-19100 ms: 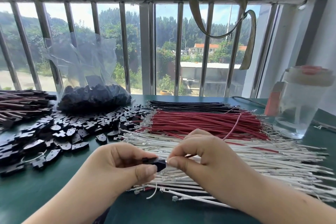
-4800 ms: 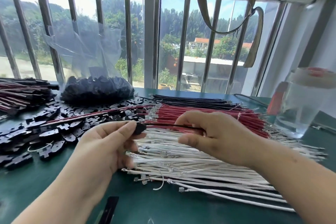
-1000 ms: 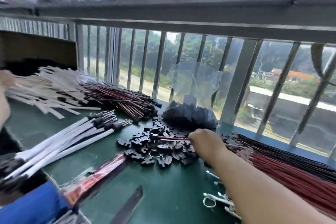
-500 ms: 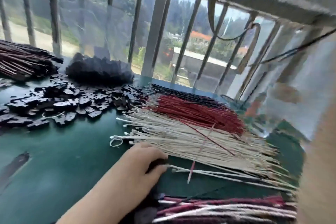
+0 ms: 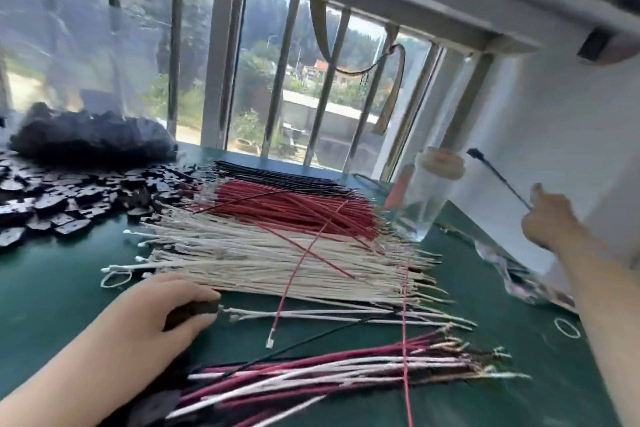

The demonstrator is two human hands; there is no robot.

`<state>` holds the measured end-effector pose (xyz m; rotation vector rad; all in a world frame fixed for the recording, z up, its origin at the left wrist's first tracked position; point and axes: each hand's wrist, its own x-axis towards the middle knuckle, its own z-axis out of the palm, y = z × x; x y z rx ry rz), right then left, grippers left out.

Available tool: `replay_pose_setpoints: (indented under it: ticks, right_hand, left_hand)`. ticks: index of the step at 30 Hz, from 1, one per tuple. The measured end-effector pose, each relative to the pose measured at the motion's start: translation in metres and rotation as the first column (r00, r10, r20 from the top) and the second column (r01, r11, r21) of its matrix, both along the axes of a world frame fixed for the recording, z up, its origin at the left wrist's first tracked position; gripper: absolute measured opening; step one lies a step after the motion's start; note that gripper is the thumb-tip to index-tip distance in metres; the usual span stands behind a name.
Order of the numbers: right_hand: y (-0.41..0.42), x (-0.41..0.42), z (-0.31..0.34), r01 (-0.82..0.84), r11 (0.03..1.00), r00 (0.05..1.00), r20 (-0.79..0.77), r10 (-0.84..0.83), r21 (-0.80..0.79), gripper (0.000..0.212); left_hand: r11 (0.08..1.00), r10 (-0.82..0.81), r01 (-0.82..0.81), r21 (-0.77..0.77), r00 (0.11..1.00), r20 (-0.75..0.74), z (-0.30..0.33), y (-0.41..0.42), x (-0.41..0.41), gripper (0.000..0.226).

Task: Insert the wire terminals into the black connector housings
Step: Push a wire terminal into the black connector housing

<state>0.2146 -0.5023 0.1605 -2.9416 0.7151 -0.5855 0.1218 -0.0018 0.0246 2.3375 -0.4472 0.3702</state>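
Head view: the left hand (image 5: pixel 173 308) lies on the green counter (image 5: pixel 52 288) at about 7 o'clock, its grip clenched round a black connector housing (image 5: pixel 194 309) that sits just at the near edge of the white wires (image 5: pixel 277 260). The right hand (image 5: pixel 547 218), lifted at 3 o'clock beside the clear bottle (image 5: pixel 429 198), pinches a thin black wire (image 5: pixel 498 180) whose tip points up toward 12 o'clock. Loose housings (image 5: pixel 69 198) spread at 9 o'clock, red wires (image 5: pixel 294 208) at centre, and a finished-looking bundle (image 5: pixel 329 378) at 6 o'clock.

The hands are well apart, so the terminal could meet the cavity crooked and bend or fail to seat. The raised hand swings close to the bottle and might tip it. A stray red wire (image 5: pixel 298 274) crossing the pile may snag.

Motion blur smears everything; the terminal on the black wire is probably there, but cannot be made out. The housing's cavity is hidden under the fingers.
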Motion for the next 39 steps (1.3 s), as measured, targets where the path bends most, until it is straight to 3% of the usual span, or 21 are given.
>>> replay_pose_setpoints:
  ticks: [2, 3, 4, 5, 6, 7, 8, 10, 12, 13, 17, 21, 24, 27, 30, 32, 36, 39]
  right_hand:
    - [0.023, -0.002, -0.033, 0.052, 0.998, 0.941, -0.333, -0.058, -0.029, 0.057]
    - [0.033, -0.006, -0.044, -0.004, 0.996, 0.906, -0.421, -0.036, -0.093, 0.056]
    - [0.041, -0.014, -0.051, -0.103, 0.985, 0.923, -0.383, 0.043, -0.136, 0.055]
    - [0.045, -0.023, -0.055, -0.238, 0.959, 0.949, -0.245, 0.196, -0.153, 0.053]
    - [0.052, -0.039, -0.057, -0.41, 0.903, 0.912, -0.061, 0.406, -0.125, 0.048]
    - [0.064, -0.06, -0.056, -0.605, 0.793, 0.787, 0.095, 0.61, -0.077, 0.043]
    - [0.083, -0.088, -0.053, -0.753, 0.656, 0.649, 0.114, 0.752, -0.044, 0.036]
    - [0.11, -0.13, -0.057, -0.895, 0.442, 0.445, -0.132, 0.886, -0.055, 0.031]
    - [0.127, -0.149, -0.065, -0.939, 0.339, 0.337, -0.376, 0.863, -0.062, 0.037]
    - [0.133, -0.151, -0.068, -0.947, 0.317, 0.309, -0.417, 0.855, -0.052, 0.035]
    - [0.149, -0.146, -0.063, -0.962, 0.272, 0.245, -0.356, 0.902, 0.027, 0.005]
    - [0.166, -0.136, -0.065, -0.971, 0.196, 0.24, -0.488, 0.839, -0.141, 0.013]
    - [0.168, -0.136, -0.064, -0.978, 0.187, 0.208, -0.518, 0.829, -0.094, 0.016]
    - [0.166, -0.126, -0.052, -0.978, 0.205, 0.177, -0.34, 0.923, 0.046, 0.006]
    - [0.182, -0.097, -0.041, -0.956, 0.238, 0.262, -0.135, 0.956, -0.171, 0.012]
    - [0.203, -0.072, -0.044, -0.929, 0.254, 0.292, -0.11, 0.95, -0.267, 0.023]
    - [0.238, -0.033, -0.063, -0.951, 0.238, 0.29, -0.306, 0.907, -0.197, 0.031]
    - [0.245, -0.017, -0.064, -0.953, 0.205, 0.275, -0.357, 0.893, -0.221, 0.018]
  left_hand:
    - [1.0, 0.014, -0.014, 0.006, 1.0, 0.011, 0.001, -0.001, -0.001, 0.052]
    - [1.0, 0.014, -0.014, 0.012, 1.0, 0.014, 0.001, -0.002, -0.001, 0.052]
    - [1.0, 0.012, -0.012, 0.016, 1.0, 0.019, 0.002, -0.002, -0.002, 0.052]
    - [1.0, 0.009, -0.01, 0.017, 1.0, 0.025, 0.002, -0.002, -0.002, 0.05]
    - [1.0, 0.009, -0.009, 0.014, 0.999, 0.031, 0.002, -0.002, -0.002, 0.048]
    - [1.0, 0.017, -0.017, 0.004, 0.999, 0.035, 0.002, -0.002, -0.002, 0.046]
    - [0.999, 0.032, -0.032, -0.007, 0.999, 0.035, 0.002, -0.001, -0.001, 0.045]
    - [0.998, 0.067, -0.067, -0.014, 0.997, 0.031, 0.0, 0.001, 0.0, 0.044]
    - [0.996, 0.084, -0.085, 0.006, 0.996, 0.022, -0.001, 0.002, -0.001, 0.044]
    - [0.996, 0.084, -0.085, 0.018, 0.996, 0.017, -0.001, 0.002, -0.001, 0.044]
    - [0.997, 0.076, -0.076, 0.006, 0.997, -0.002, 0.001, -0.001, -0.005, 0.04]
    - [0.998, 0.063, -0.063, -0.024, 0.998, -0.013, 0.006, -0.004, -0.009, 0.032]
    - [0.997, 0.079, -0.08, -0.02, 0.997, -0.026, 0.008, -0.004, -0.01, 0.029]
    - [0.987, 0.119, -0.123, -0.099, 0.992, -0.042, 0.009, -0.004, -0.011, 0.042]
    - [0.967, 0.183, -0.187, -0.172, 0.982, -0.042, 0.01, -0.003, -0.01, 0.037]
    - [0.957, 0.227, -0.227, -0.179, 0.974, -0.021, 0.011, -0.001, -0.011, 0.032]
    - [0.939, 0.272, -0.267, -0.218, 0.962, -0.005, 0.014, 0.001, -0.013, 0.027]
    - [0.927, 0.282, -0.275, -0.255, 0.959, -0.007, 0.013, 0.003, -0.011, 0.03]
